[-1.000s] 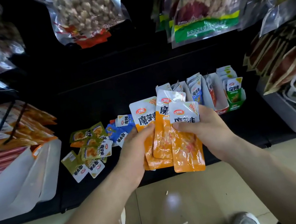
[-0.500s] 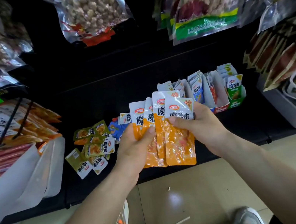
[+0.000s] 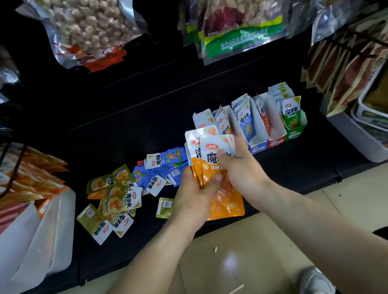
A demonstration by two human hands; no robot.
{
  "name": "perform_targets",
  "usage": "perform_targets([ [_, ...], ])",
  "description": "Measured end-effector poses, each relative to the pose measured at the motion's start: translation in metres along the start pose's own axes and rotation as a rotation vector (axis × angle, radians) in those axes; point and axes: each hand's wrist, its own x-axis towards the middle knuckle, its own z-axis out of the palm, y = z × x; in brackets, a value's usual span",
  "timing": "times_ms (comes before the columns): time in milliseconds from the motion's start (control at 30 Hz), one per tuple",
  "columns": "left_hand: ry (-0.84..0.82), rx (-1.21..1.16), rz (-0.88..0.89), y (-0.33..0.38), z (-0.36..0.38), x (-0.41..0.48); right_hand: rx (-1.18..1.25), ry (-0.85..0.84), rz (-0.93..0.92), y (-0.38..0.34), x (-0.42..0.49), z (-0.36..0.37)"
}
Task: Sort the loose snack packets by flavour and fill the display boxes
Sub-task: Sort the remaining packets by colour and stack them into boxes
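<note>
- My left hand [image 3: 194,198] grips the stack of orange-and-white foil snack packets [image 3: 226,207] from the left side. The thumb lies across the orange front and the other fingers are curled behind.
- My right hand [image 3: 246,170] grips the same stack from the right. Its thumb presses on the white printed top of the front packet, and its fingers are hidden behind.
- The stack stands upright between my two hands, white ends up. It is held above the front part of the black shelf [image 3: 135,135], just in front of the row of display boxes.
- The row has narrow white cardboard display boxes [image 3: 276,142] side by side, with blue, red and green fronts. Packets stand upright inside them. One more compartment with orange packets is at the left end, partly behind my stack.
- Loose blue packets [image 3: 165,163] lie in a heap on the shelf, just left of my hands.
- Loose olive-green packets [image 3: 116,201] lie further left in another heap, some face down. One single olive-green packet [image 3: 164,207] lies apart, near my left wrist.
- A white plastic bin [image 3: 37,237] stands at the left edge of the shelf.
- Clear bags of peanuts [image 3: 91,20] hang above.
</note>
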Motion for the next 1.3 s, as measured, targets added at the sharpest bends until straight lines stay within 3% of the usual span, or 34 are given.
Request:
perform_targets([
  [133, -0.092, 0.014, 0.001, -0.001, 0.014, 0.007, -0.030, -0.064, 0.076, 0.001, 0.002, -0.011],
  [233, -0.072, 0.019, -0.060, -0.009, 0.018, 0.013, -0.110, -0.129, 0.092, 0.000, 0.001, -0.022],
  [367, 0.090, -0.103, -0.231, -0.017, 0.015, 0.047, -0.419, -0.058, 0.047, -0.005, 0.010, -0.045],
  [500, 0.256, -0.123, -0.277, -0.019, 0.027, 0.112, -0.749, -0.038, 0.063, -0.003, 0.025, -0.079],
  [700, 0.328, -0.091, -0.170, -0.032, 0.071, 0.202, -1.030, 0.103, 0.161, 0.005, 0.038, -0.128],
  [1000, 0.308, -0.022, -0.039, -0.058, 0.101, 0.281, -1.264, -0.044, 0.187, 0.021, 0.027, -0.130],
  [1167, 0.360, 0.145, 0.001, -0.065, 0.114, 0.293, -1.299, 0.009, 0.213, 0.025, 0.029, -0.136],
  [1300, 0.354, 0.490, 0.047, -0.079, 0.125, 0.288, -1.313, 0.023, 0.233, 0.026, 0.029, -0.137],
])
